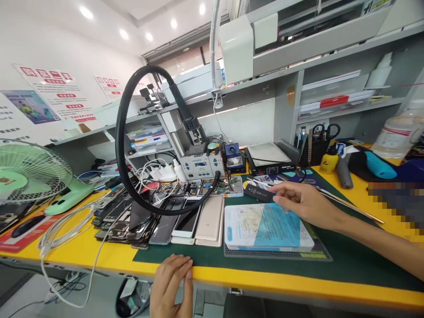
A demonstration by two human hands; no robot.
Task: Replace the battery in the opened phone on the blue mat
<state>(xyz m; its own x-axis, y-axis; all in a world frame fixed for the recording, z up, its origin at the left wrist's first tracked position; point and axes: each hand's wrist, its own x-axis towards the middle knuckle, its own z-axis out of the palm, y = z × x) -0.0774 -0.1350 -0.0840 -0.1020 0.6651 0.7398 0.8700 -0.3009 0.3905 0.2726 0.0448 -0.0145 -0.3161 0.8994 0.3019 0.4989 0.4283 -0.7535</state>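
My right hand (303, 202) reaches in from the right over the dark green mat (347, 260), palm down, fingers stretched toward a small black device (256, 193) lying beyond a white and blue pad (265, 227). The fingertips sit at or just above that black device; I cannot tell if they grip it. My left hand (172, 285) rests flat on the front yellow edge of the bench (82, 251), fingers together, holding nothing.
Several phones and phone shells (159, 218) lie in a row left of the pad. A black hose (124, 132) arcs up from a rework station (202, 165). A green fan (29, 176) stands far left, tool holders and a bottle (397, 132) at the right.
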